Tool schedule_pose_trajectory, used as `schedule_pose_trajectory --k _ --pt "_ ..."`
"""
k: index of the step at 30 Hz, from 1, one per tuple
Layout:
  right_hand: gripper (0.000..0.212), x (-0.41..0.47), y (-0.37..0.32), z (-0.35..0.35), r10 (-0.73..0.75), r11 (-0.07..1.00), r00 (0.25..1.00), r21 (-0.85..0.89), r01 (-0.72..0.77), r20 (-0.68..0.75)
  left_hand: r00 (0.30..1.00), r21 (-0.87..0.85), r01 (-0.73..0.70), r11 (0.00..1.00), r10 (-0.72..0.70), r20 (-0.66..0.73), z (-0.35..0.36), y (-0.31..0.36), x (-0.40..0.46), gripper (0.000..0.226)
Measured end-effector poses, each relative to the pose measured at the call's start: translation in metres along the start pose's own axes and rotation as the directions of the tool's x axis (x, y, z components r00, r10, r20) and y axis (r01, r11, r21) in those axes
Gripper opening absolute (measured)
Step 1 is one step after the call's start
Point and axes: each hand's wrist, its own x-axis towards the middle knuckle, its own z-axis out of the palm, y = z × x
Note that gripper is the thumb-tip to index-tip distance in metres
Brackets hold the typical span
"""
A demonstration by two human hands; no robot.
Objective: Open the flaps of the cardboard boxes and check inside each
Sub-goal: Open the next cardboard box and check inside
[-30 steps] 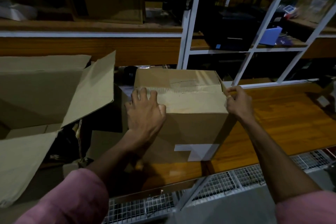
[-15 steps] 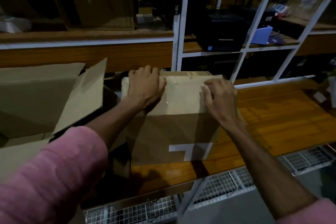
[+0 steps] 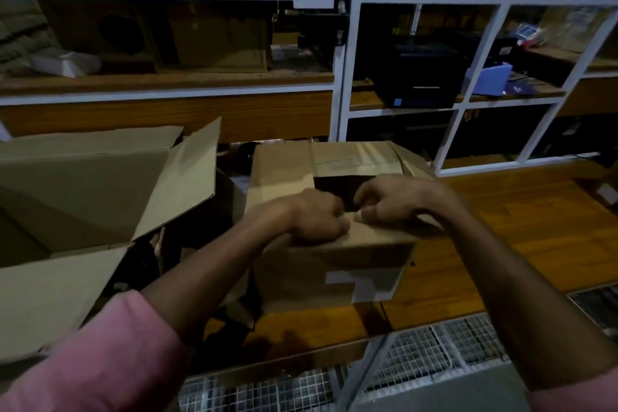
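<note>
Pinching the near flap (image 3: 374, 237) of the cardboard box (image 3: 334, 264) on the desk (image 3: 535, 227), our left hand (image 3: 317, 217) and right hand (image 3: 394, 204) pull it toward us, exposing the dark gap just beyond our grip.

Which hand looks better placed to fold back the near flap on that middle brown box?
Probably the left hand: its fingers curl over the brown cardboard box's near flap. The right hand is beside it.
</note>
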Motion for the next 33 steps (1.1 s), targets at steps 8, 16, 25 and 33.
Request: schedule_pose_trajectory --k 8,16,25,33 --pt "0.008 0.018 0.012 0.082 -0.130 0.970 0.886 -0.242 0.021 -0.445 0.902 0.129 -0.179 0.975 0.215 -0.374 0.060 -0.004 0.022 0.053" --pt "0.035 0.020 0.014 0.088 -0.065 0.982 0.878 -0.186 -0.028 -0.475 0.930 -0.172 -0.088 0.981 0.018 -0.367 0.047 0.013 0.052 0.043" --pt "0.018 0.025 0.019 0.093 -0.120 0.989 0.827 -0.141 0.050 -0.549 0.786 0.259 0.429 0.865 -0.216 -0.580 0.035 -0.068 0.041 0.069" --pt "0.011 0.027 0.034 0.094 -0.145 0.988 0.816 -0.131 0.086 -0.560 0.781 0.169 0.375 0.911 -0.213 -0.587 0.039 -0.080 0.030 0.063"
